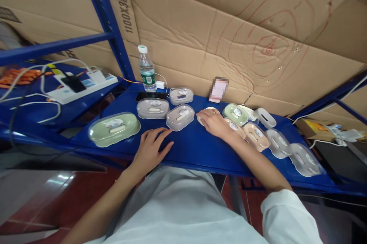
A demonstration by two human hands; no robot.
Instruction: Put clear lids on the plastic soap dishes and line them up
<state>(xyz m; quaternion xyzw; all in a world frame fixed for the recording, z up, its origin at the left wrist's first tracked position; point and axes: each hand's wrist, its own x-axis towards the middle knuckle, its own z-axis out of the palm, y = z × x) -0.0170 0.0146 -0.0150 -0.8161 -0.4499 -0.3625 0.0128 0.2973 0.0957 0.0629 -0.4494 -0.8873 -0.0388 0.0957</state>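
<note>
Soap dishes' [180, 117] stickers unreadable; cardboard [200, 37] reads "1100X380X6", seemingly.

Bare blue shelf [186, 148] lies open between 2 clusters of soap boxes [180, 117].

In front of you runs a blue metal shelf [189, 148], and a row of oval plastic-wrapped cases lies on it. At its left end sits a large green case [114, 129], then a grey case [153, 108] and two smaller grey ones [180, 117] [181, 96]. A water bottle [147, 69] stands upright at the back beside a black phone [151, 96]. To the right, a green case [235, 113], pinkish cases [256, 136] and clear ones [304, 159] overlap in a line.
</note>
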